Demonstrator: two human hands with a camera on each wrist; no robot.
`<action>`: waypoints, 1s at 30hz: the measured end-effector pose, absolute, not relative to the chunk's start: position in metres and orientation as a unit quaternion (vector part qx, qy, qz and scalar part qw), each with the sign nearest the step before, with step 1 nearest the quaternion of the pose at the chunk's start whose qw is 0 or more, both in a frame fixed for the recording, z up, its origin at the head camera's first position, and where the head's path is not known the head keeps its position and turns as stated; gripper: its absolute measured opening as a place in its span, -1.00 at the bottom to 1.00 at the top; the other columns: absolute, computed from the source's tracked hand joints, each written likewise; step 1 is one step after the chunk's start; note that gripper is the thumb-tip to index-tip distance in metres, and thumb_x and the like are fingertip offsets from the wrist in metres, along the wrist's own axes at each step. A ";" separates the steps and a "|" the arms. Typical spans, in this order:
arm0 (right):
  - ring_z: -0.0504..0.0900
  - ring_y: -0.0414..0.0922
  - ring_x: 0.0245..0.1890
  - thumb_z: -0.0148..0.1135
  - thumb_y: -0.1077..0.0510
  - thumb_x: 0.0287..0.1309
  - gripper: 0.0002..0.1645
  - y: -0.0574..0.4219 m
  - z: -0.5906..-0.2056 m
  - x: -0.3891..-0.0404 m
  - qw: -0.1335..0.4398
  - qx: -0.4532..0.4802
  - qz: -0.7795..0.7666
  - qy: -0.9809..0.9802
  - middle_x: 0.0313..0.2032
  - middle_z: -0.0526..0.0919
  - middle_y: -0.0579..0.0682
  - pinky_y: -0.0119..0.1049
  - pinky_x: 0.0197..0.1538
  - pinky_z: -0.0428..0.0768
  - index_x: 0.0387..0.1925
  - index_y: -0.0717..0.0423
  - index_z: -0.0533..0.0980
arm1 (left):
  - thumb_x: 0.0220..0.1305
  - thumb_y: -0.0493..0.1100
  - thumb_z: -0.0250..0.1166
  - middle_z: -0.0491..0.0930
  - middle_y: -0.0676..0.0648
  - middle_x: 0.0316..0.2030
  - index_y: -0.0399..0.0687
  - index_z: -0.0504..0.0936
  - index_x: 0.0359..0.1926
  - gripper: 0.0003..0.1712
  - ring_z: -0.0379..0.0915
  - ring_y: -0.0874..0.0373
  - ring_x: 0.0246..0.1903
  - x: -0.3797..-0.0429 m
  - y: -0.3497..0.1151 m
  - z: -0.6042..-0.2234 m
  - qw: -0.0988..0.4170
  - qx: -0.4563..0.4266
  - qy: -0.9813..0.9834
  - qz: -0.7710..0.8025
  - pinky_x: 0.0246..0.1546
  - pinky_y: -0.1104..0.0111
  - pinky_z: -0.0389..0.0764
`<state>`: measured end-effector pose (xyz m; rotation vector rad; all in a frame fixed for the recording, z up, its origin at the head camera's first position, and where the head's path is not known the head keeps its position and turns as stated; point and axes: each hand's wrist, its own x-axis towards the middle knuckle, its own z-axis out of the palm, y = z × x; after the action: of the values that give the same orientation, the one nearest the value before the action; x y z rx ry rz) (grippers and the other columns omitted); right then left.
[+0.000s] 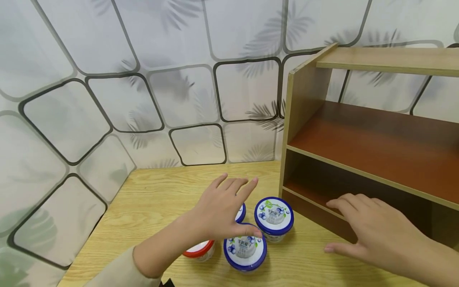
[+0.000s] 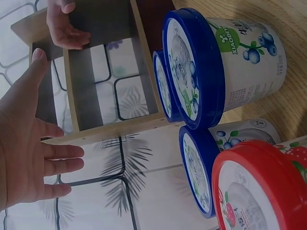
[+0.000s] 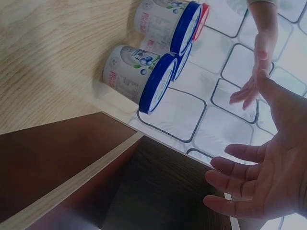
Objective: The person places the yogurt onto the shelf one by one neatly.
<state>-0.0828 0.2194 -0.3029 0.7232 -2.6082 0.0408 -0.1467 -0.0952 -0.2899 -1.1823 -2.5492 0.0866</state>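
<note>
My left hand (image 1: 222, 211) hovers over several lidded tubs, fingers spread and holding nothing. Below its thumb stands a blue-lidded tub (image 1: 245, 253) with blueberry pictures. A second blue-lidded tub (image 1: 274, 215) is to its right, close to the shelf. Another blue-lidded tub (image 1: 240, 213) is mostly hidden behind the left hand. Partly under the left wrist is a red-lidded tub (image 1: 199, 250); the left wrist view shows strawberries on its side (image 2: 254, 187). My right hand (image 1: 376, 231) hangs in front of the shelf's lower compartment, fingers apart, touching nothing.
A wooden shelf unit (image 1: 373, 159) with reddish-brown boards stands on the right side of the wood-grain table (image 1: 154, 195). Its left side panel (image 1: 305, 99) rises near the tubs. Behind the table hangs a patterned wall covering (image 1: 186, 95) with leaf prints.
</note>
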 end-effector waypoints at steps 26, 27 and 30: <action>0.40 -0.29 -0.56 0.29 -0.54 -0.34 -0.31 0.249 -0.298 -0.076 0.220 0.204 -0.011 -0.954 -0.50 0.47 -0.26 -0.28 -0.51 0.49 -0.43 -0.06 0.52 | -0.08 0.51 0.23 0.56 0.01 -0.17 -0.12 0.53 -0.01 -0.12 0.45 0.14 -0.11 -0.161 -0.085 -0.278 0.202 -0.443 -0.874 -0.019 0.05 0.30 0.44; 0.40 -0.29 -0.56 0.30 -0.53 -0.34 -0.32 0.250 -0.298 -0.077 0.225 0.204 -0.008 -0.953 -0.51 0.47 -0.25 -0.29 -0.53 0.48 -0.44 -0.06 0.51 | -0.08 0.51 0.23 0.56 0.01 -0.18 -0.12 0.54 -0.02 -0.13 0.44 0.14 -0.11 -0.162 -0.085 -0.278 0.204 -0.444 -0.872 -0.021 0.03 0.30 0.44; 0.43 -0.25 -0.53 0.33 -0.50 -0.33 -0.32 0.252 -0.300 -0.076 0.217 0.189 0.004 -0.958 -0.49 0.49 -0.22 -0.28 -0.52 0.48 -0.44 -0.02 0.51 | -0.10 0.50 0.25 0.56 0.02 -0.20 -0.11 0.55 -0.06 -0.16 0.44 0.14 -0.14 -0.165 -0.084 -0.278 0.216 -0.450 -0.866 -0.027 0.00 0.30 0.43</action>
<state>-0.0764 0.2517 -0.2999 0.5248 -2.6521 0.0099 -0.1645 -0.0841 -0.2783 -1.2476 -2.4014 -0.0748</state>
